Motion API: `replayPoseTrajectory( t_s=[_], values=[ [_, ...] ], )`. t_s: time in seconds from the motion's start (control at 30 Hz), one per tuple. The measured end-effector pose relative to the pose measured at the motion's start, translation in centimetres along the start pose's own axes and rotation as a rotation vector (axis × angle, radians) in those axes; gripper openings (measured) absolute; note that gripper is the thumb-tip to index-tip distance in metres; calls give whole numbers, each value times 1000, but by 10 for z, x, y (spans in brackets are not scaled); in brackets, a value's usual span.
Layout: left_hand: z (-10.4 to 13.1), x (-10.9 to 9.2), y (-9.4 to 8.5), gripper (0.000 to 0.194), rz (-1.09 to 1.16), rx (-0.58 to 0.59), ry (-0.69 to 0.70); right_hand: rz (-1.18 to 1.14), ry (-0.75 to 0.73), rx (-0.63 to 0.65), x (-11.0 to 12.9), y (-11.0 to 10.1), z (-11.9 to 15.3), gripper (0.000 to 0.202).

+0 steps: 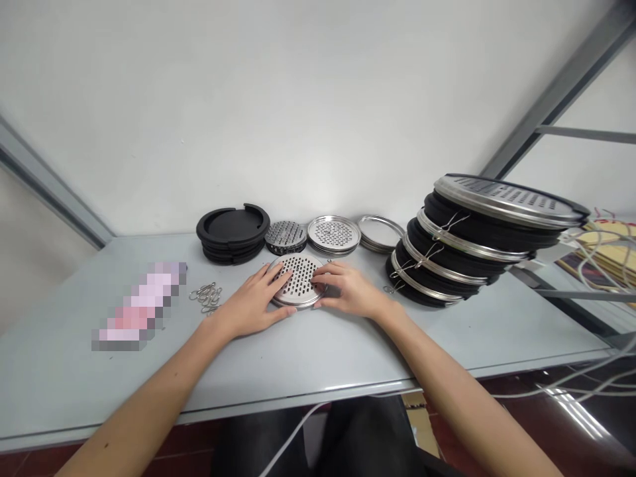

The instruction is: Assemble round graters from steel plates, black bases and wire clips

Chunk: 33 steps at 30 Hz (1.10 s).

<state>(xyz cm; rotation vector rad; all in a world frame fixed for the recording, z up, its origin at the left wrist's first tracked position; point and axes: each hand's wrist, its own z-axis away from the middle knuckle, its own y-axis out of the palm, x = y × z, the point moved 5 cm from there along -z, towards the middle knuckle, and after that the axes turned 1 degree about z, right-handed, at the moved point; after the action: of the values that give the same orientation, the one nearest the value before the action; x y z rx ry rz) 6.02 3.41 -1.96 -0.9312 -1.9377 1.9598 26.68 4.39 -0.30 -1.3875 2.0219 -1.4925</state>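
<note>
A slotted round metal lid with a shiny rim lies on the table between my hands. My left hand holds its left side, the fingers reaching over the top and the thumb against the near edge. At the right side, my right hand grips the rim with bent fingers; its fingertips touch the slotted face. Just behind stand a short stack of dark slotted discs, a stack of slotted metal lids and a stack of plain shallow metal dishes. Parts of the held lid's rim are hidden under my fingers.
Black notched rings are stacked at back left. Several small wire clips lie left of my left hand, near a blurred pinkish item. On the right leans a tall stack of black-and-metal round cases. A metal frame and cables stand beyond.
</note>
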Motion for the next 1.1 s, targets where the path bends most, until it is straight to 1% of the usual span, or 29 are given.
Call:
replayPoseTrajectory(
  t_s=[0.2,0.37,0.6,0.77,0.87,0.97,1.03,1.1],
  values=[
    [0,-3,-2,67,3,-16,12,-2,15,-1,0,1,0,44],
    [-1,0,0,57,-1,-25,15,-18,11,-5,-1,2,-1,46],
    [-1,-1,-1,58,5,-21,3,-44,5,2,1,1,-1,39],
    [-1,-1,-2,58,25,-12,0,-48,44,-68,-1,-3,-1,29],
    [-1,-3,-2,57,46,11,30,-8,96,-89,-4,-3,0,36],
    [0,-7,-2,56,78,28,64,32,140,-37,-8,3,2,53],
    [1,-7,-2,59,101,27,51,43,153,11,-9,8,3,62],
    [1,-5,-2,68,117,14,3,45,159,42,-10,11,4,65]
  ],
)
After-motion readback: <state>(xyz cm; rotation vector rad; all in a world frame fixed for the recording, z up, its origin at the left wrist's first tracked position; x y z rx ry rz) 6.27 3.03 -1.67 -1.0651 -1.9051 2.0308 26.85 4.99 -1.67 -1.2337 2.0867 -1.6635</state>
